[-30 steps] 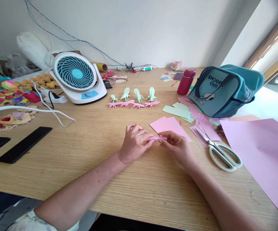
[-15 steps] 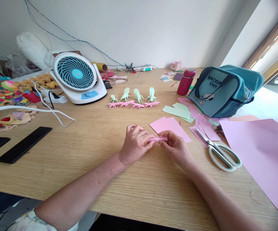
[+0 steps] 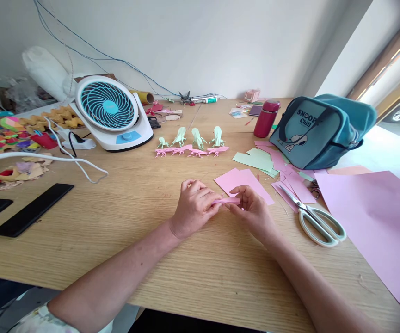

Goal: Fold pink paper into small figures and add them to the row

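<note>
A narrow folded strip of pink paper (image 3: 228,200) is held between my hands, just above the wooden table. My left hand (image 3: 195,203) is closed on its left end, fingers curled over it. At the other end, my right hand (image 3: 251,210) pinches the paper between thumb and fingers, with the index finger slightly raised. Behind my right hand lie flat pink paper sheets (image 3: 255,181). Farther back stands a row of folded pink paper insects (image 3: 196,152), with folded green paper insects (image 3: 197,138) behind them.
Scissors (image 3: 319,222) lie at the right beside a large pink sheet (image 3: 376,208). Green and pink scraps (image 3: 255,159) spread before a teal bag (image 3: 310,134) and red flask (image 3: 267,119). A fan (image 3: 111,113), white cable (image 3: 78,159) and black bar (image 3: 33,210) are on the left.
My right index finger has lifted a little from the folded pink paper. My left hand keeps its grip, and the view has shifted very slightly.
</note>
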The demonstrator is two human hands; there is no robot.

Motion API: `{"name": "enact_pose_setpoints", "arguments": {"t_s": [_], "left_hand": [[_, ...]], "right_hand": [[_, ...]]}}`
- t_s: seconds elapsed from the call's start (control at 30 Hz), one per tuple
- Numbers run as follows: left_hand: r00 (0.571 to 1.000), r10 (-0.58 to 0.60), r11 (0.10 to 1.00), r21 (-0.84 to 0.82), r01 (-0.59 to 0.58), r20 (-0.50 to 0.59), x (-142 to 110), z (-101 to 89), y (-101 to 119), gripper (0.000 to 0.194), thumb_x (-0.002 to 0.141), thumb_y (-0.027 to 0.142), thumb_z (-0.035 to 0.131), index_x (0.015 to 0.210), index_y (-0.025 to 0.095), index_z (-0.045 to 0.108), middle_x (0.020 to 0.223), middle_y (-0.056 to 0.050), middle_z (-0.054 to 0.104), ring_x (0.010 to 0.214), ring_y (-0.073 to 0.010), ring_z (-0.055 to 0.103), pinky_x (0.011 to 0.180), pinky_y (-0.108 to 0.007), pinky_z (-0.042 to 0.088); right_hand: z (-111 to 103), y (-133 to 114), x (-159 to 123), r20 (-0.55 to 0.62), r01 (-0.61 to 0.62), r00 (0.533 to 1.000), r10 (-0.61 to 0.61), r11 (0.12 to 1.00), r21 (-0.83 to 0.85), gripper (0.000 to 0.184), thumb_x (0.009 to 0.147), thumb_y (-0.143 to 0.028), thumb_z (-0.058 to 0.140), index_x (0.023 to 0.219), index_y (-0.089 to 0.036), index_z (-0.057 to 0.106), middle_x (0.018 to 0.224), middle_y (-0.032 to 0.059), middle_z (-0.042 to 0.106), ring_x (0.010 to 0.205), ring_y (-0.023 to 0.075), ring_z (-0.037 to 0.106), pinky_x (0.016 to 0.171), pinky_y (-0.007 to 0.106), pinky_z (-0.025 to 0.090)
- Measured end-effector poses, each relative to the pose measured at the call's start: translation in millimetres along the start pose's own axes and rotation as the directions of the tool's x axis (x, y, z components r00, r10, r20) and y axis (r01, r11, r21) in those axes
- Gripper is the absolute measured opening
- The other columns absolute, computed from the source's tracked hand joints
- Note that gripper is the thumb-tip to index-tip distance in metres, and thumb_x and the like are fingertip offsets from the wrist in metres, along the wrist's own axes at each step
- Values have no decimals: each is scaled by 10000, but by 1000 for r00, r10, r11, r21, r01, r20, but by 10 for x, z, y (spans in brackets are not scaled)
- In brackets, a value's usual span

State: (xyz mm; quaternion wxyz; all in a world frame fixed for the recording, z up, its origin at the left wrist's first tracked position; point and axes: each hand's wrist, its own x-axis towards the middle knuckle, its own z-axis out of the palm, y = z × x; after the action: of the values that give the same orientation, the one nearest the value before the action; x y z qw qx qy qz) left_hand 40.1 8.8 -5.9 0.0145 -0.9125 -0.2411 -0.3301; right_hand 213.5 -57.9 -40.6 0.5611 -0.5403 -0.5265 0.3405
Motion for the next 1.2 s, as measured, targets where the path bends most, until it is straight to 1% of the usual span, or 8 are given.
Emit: {"name": "enact_pose_setpoints", "arguments": {"t_s": [0.13,0.2,0.4,0.57,0.7,0.9,1.03,1.2], "left_hand": [[1000,4,1000,-1,-4,1,-1,0,-14,116,876,192,594,834,229,696,769,11,728,825,-191,555,868,-409,325],[1000,21,1000,7,-21,-3,-2,0,-19,118,882,188,592,836,227,694,780,14,732,821,-185,559,874,-413,321],[995,96,994,51,-96,-3,-9,-15,-16,128,911,193,572,895,234,692,818,11,748,827,-183,564,919,-434,300],[993,122,989,90,-122,4,-14,-32,1,129,923,201,555,950,223,679,803,5,742,842,-190,568,931,-435,295],[994,112,991,75,-112,4,-15,-20,3,127,908,184,568,941,227,683,803,6,741,834,-186,569,927,-435,299],[1000,24,999,27,-24,-13,-5,8,-36,115,882,194,592,843,232,693,781,14,732,821,-189,565,888,-424,324],[1000,-17,1000,-15,17,-5,-4,22,-52,82,857,214,628,822,236,698,762,8,729,832,-200,560,877,-414,337],[998,-58,995,-78,60,18,-16,47,-69,59,850,226,650,837,238,707,794,8,739,840,-198,559,849,-390,354]], "right_hand": [[-9,-6,11,64,-61,996,57,997,52,254,780,-399,721,924,-205,644,822,34,688,708,165,610,620,281,461],[-12,-39,13,84,-95,993,87,991,90,278,776,-425,727,932,-201,671,852,43,710,751,176,638,663,291,487],[-29,-150,41,73,-188,981,181,977,104,364,751,-550,711,772,-190,663,763,41,700,700,174,645,650,292,526],[-45,-147,63,63,-225,973,221,971,75,444,713,-641,698,696,-201,633,713,52,705,671,186,652,621,300,534],[-46,-119,59,58,-211,976,209,976,42,475,677,-664,712,663,-201,610,680,51,702,627,183,646,581,298,524],[-32,-66,56,92,-161,984,151,980,115,441,739,-584,707,953,-218,586,663,-13,631,578,155,610,546,288,521],[-26,-23,58,91,-103,992,90,983,153,427,730,-543,732,971,-231,567,685,-19,617,593,157,599,568,302,526],[-52,-6,44,119,-25,993,19,998,56,357,779,-490,716,991,-238,578,763,8,645,685,172,616,623,305,520]]}}
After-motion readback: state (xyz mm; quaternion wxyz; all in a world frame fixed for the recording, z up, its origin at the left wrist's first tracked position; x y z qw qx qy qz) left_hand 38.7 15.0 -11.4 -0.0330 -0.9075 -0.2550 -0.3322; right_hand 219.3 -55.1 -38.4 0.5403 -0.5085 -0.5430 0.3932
